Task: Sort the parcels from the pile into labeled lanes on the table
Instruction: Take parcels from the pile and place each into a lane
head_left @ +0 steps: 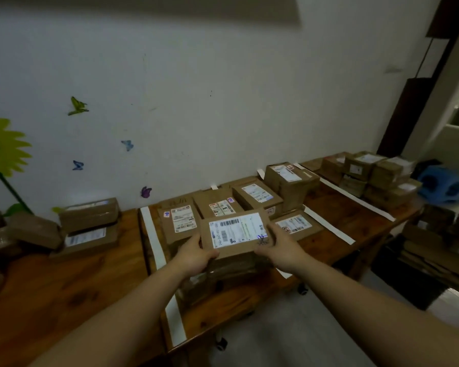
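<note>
I hold a flat brown cardboard parcel [236, 233] with a white shipping label, level over the middle lane of the wooden table [72, 282]. My left hand [196, 255] grips its near left corner. My right hand [278, 247] grips its near right corner. Under and behind it lie several labelled parcels [179, 221] in the same lane, between two white tape strips [151, 234]. The pile of brown parcels [88, 229] sits at the left by the wall.
Further right, past a white tape strip [329, 225], another lane holds a stack of parcels [368, 176]. A blue object [443, 185] stands at the far right. Flattened cardboard [435, 250] lies on the floor to the right. The wall bears flower and butterfly stickers.
</note>
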Motion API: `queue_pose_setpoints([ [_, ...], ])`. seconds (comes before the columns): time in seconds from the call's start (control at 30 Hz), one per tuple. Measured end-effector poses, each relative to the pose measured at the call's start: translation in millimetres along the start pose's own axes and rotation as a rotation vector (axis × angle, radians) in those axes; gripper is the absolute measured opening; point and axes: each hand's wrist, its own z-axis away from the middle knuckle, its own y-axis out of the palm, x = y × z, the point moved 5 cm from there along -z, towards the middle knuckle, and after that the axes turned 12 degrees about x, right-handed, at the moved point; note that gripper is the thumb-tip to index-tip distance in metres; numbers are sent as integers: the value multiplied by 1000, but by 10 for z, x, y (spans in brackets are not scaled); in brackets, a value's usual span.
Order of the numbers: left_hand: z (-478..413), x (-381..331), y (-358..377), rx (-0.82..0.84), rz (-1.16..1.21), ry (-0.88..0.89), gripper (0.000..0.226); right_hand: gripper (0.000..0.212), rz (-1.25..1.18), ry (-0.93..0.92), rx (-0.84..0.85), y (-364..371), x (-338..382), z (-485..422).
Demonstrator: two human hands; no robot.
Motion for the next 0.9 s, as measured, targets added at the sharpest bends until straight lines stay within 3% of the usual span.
queue_pose_setpoints([
  [0.13,-246,124,78,5,-13,8,55,59,99,31,32,4,-255,-369],
  [0.33,-557,243,225,-82,-250,-12,53,54,114,65,93,-83,-490,-801],
  [0.5,-823,266,351,-47,-347,-69,78,52,144,73,194,-265,-556,-1173],
  [0.63,-962,271,277,-54,-403,-170,85,58,282,60,219,-346,-498,-1354],
  [0.9,-491,129,-512,-301,-470,-261,76,71,538,-197,240,-44,323,-1474],
])
